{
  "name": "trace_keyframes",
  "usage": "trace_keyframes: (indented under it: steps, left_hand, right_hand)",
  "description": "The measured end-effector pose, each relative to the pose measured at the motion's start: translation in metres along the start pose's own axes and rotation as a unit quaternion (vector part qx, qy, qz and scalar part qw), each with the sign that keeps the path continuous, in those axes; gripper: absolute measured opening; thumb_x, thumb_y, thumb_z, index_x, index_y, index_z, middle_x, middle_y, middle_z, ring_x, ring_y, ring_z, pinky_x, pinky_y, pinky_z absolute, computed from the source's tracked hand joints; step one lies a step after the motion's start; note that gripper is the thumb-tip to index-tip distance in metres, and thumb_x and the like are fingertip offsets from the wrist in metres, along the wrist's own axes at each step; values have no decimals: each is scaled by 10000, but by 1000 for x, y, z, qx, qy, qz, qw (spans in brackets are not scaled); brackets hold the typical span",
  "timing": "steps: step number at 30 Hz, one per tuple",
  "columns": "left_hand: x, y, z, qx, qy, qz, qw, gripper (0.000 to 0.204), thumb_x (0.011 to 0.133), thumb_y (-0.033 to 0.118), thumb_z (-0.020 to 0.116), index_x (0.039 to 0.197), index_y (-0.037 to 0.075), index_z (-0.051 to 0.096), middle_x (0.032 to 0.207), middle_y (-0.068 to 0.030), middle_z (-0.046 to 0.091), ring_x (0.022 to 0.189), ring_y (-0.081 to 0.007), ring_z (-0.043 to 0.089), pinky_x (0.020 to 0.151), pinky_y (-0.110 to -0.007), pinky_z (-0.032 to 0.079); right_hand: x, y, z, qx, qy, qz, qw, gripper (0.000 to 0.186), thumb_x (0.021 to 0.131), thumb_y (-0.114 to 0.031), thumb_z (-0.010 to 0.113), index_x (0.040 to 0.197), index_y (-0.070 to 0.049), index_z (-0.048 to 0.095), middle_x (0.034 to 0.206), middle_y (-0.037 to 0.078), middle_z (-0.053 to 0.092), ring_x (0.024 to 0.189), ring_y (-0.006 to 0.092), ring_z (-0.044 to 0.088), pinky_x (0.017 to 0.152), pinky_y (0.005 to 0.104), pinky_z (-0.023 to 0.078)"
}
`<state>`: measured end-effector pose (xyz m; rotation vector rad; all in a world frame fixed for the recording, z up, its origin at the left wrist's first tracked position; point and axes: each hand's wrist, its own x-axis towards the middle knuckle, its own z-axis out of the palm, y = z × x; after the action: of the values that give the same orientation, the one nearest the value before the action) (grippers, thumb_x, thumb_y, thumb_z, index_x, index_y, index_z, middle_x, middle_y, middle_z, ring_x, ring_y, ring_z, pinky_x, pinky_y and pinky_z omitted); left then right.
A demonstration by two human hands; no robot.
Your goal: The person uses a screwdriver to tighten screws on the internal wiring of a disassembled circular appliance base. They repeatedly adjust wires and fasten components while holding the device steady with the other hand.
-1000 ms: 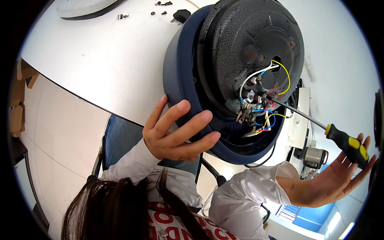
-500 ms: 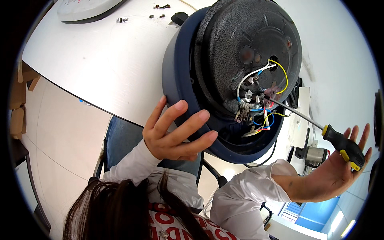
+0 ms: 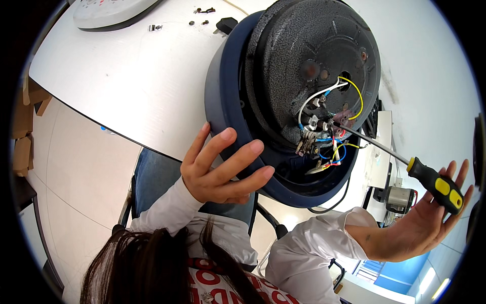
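The left hand [image 3: 217,175] has its fingers spread wide. It is at the near left side of a big blue tub [image 3: 216,86], and the fingers lie along the outside of the tub. The tub stands just past the hand and to its right.

A round black plate [image 3: 288,61] is tipped up on its edge in the tub, with its bumpy black face showing. On the low part of the plate there is a bunch of small metal parts [image 3: 314,123]. A white wire [image 3: 306,104] and a yellow wire [image 3: 361,93] curve out of a hole in the plate, and more thin wires hang lower down.

The right hand [image 3: 415,230] is far over on the right. Its fingers are stretched out and apart, not curled up. The black and yellow handle of a screwdriver [image 3: 439,188] lies against these fingers. I cannot tell where the thumb presses. The long metal rod goes up and left from this hand to the metal parts. Its tip is in among them, and I cannot tell just which part it touches.

On the white table [image 3: 126,91], a black knob [image 3: 227,24] sits right beside the tub. Some tiny screws [image 3: 205,10] and a shiny clip [image 3: 152,28] lie farther left.
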<state>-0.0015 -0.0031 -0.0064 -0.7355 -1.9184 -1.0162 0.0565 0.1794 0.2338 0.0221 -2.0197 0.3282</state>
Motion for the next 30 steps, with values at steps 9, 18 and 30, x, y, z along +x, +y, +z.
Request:
trace_keyframes:
  steps: [9, 18, 30]
  left_hand:
    - [1, 1, 0, -3, -4, -1, 1000, 416, 905, 605, 310, 1219, 423, 513, 1332, 51, 499, 1266, -257, 429, 987, -511, 430]
    - [1, 2, 1, -4, 2, -3, 1000, 373, 931, 503, 304, 1231, 418, 509, 1338, 40, 496, 1269, -264, 427, 984, -516, 431]
    - [0, 2, 2, -4, 9, -3, 1000, 378, 932, 491, 293, 1228, 414, 515, 1330, 34, 505, 1262, -267, 437, 976, -519, 434]
  right_hand:
    - [0, 16, -4, -117, 96, 14, 988, 482, 944, -260, 535, 1369, -100, 374, 1143, 235, 574, 1086, 325, 589, 978, 459, 445]
    - [2, 8, 0, 1, 6, 1, 1000, 541, 923, -396, 492, 1373, -118, 379, 1262, 307, 473, 1139, 433, 526, 943, 503, 464]
    - [0, 1, 2, -67, 19, 3, 998, 584, 909, -421, 525, 1376, -111, 364, 1268, 282, 500, 1148, 413, 531, 984, 487, 430]
